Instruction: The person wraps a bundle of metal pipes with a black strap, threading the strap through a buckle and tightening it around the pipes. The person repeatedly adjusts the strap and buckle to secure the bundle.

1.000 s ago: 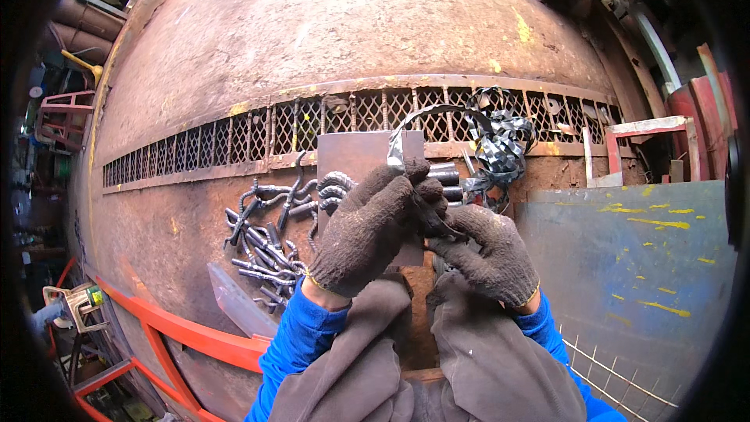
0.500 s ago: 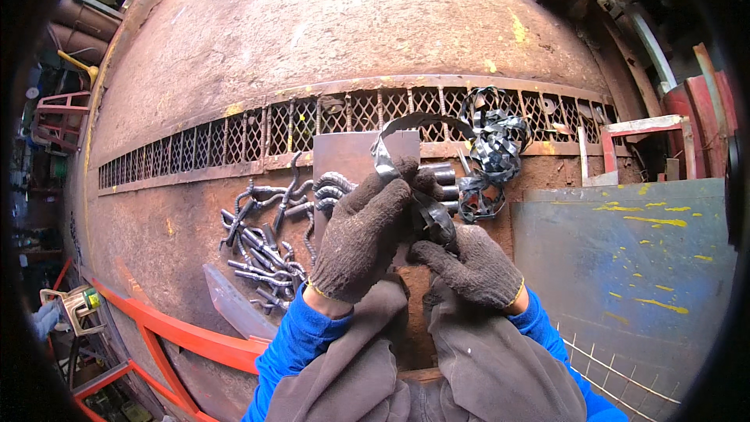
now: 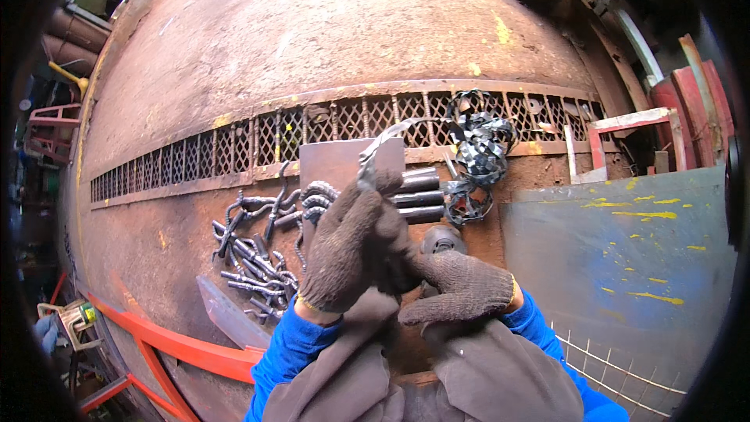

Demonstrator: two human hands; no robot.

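My left hand (image 3: 344, 246), in a dark knitted glove, is closed on a thin, shiny dark strip (image 3: 380, 147). From its fingers the strip arches to a crumpled tangle of the same strip (image 3: 483, 148) at the right. Gloved too, my right hand (image 3: 467, 285) reaches toward the left fingers with its thumb spread apart; its fingertips are partly hidden there, and I see no strip in it. A round dark knob-like part (image 3: 443, 240) shows just beyond the right hand. Short dark tubes (image 3: 418, 197) lie side by side past the left hand.
A flat metal plate (image 3: 344, 158) lies beyond my hands, with bent, ribbed metal pieces (image 3: 254, 266) heaped to its left. A mesh grating (image 3: 269, 137) crosses the floor. At the right lies a paint-marked sheet (image 3: 609, 250); a red rail (image 3: 187, 348) runs at the lower left.
My right hand has moved left toward the left hand, and its thumb has spread. The dark strip length between the hands is out of sight. The arching strip looks thinner and more twisted.
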